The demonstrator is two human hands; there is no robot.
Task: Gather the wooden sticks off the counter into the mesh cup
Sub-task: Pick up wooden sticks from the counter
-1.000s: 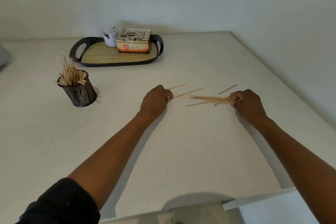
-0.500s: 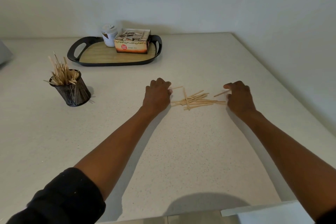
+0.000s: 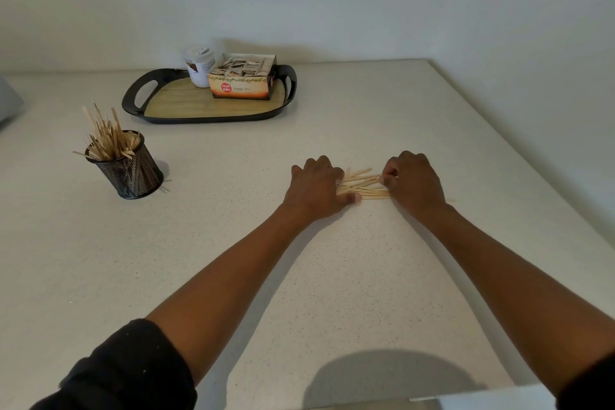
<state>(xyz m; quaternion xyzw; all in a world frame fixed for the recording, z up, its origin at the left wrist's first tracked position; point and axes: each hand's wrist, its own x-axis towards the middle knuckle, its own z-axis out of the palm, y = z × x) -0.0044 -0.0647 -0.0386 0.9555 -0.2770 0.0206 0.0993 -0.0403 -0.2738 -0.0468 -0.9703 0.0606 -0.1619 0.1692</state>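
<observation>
A small bundle of wooden sticks (image 3: 362, 184) lies flat on the pale counter (image 3: 332, 276), squeezed between my two hands. My left hand (image 3: 316, 190) curls its fingers over the sticks' left ends, with the thumb lying along the counter beneath them. At the right ends my right hand (image 3: 414, 183) grips with its fingers curled in. The black mesh cup (image 3: 133, 171) stands upright far to the left, with several sticks (image 3: 109, 140) fanning out of it. The parts of the bundle under my fingers are hidden.
A black tray (image 3: 133, 100) with a wooden floor sits at the back, carrying a tea box (image 3: 243, 83) and a white jar (image 3: 199, 65). Walls close the counter at the back and right. A grey object (image 3: 8, 103) shows at the far left edge.
My hands have moved toward each other, pushing the scattered sticks into one tight bundle. Both hands now close on its ends.
</observation>
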